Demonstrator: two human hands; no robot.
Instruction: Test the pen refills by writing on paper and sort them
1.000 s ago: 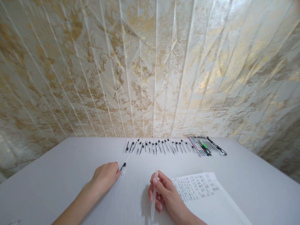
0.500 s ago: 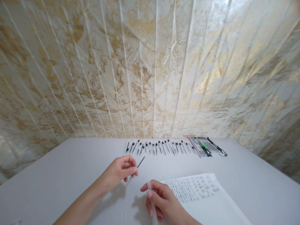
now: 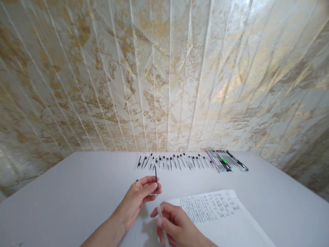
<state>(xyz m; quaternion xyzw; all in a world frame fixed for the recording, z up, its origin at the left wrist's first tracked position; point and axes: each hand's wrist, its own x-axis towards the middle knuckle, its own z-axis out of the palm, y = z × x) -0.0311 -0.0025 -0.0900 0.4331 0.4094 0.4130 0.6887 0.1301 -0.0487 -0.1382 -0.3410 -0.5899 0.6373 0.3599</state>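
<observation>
Between the thumb and fingers of my left hand [image 3: 144, 193] is a thin black refill [image 3: 156, 173], held nearly upright. Just below and to the right, my right hand [image 3: 174, 223] grips a translucent pen tube [image 3: 159, 210], its upper end pointing up. The lower tip of the refill is at the top opening of the tube; whether it is inside I cannot tell. A small dark tip [image 3: 137, 180] shows behind my left hand.
Along the table's [image 3: 64, 192] back edge lies a row of clear pen parts with black refills and caps [image 3: 168, 163]. Several assembled pens [image 3: 226, 161] lie to their right. A sheet with handwriting [image 3: 213, 207] lies beside my right hand. A patterned curtain [image 3: 154, 85] hangs behind.
My left hand has moved right, turning the refill more upright and bringing it to the tube. My right hand has shifted slightly left and down with the tube.
</observation>
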